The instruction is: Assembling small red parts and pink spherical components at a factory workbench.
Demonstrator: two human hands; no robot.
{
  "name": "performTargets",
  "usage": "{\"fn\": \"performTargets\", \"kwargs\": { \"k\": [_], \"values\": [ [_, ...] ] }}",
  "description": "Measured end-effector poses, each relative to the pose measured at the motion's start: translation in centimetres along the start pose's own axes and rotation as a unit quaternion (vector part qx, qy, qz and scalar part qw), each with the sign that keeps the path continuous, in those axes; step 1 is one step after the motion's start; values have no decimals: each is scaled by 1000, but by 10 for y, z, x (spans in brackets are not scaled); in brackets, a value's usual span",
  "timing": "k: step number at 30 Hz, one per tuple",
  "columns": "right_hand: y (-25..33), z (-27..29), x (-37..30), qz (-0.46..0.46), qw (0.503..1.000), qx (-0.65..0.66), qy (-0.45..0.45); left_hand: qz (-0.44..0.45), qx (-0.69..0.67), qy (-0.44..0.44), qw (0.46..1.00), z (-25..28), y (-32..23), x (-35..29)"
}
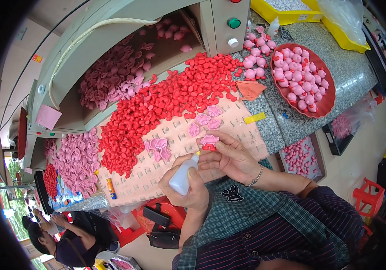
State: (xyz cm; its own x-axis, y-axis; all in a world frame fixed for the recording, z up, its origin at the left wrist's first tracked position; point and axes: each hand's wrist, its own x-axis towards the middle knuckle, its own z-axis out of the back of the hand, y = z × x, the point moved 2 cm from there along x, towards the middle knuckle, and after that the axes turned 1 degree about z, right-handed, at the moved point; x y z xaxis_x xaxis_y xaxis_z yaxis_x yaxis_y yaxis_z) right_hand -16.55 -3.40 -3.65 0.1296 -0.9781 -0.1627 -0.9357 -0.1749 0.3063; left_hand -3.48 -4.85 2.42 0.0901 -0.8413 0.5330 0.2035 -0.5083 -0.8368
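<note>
My left hand is wrapped round a small translucent squeeze bottle, whose yellowish tip points up toward my other hand. Between the thumb and fingers of my right hand is a small pink soft-looking piece with a red part at its lower edge. The bottle's tip is close to this piece; whether they touch I cannot tell. Just beyond lie several loose pink cupped pieces on the perforated pink board. Another cluster of pink pieces rests to the left of my hands.
A big heap of red pieces spreads across the board before a machine opening. More pink pieces are piled at left. A red bowl of pink round figures stands at right. Another person is at lower left.
</note>
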Motion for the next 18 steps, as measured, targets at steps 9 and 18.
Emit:
{"fn": "performTargets", "kwargs": {
  "k": [9,18],
  "values": [
    [0,-1,0,13,1000,-24,-6,-6,6,4,1000,0,-2,1],
    [2,-6,-1,11,999,-25,-18,-29,8,3,1000,2,1,1]
  ]
}}
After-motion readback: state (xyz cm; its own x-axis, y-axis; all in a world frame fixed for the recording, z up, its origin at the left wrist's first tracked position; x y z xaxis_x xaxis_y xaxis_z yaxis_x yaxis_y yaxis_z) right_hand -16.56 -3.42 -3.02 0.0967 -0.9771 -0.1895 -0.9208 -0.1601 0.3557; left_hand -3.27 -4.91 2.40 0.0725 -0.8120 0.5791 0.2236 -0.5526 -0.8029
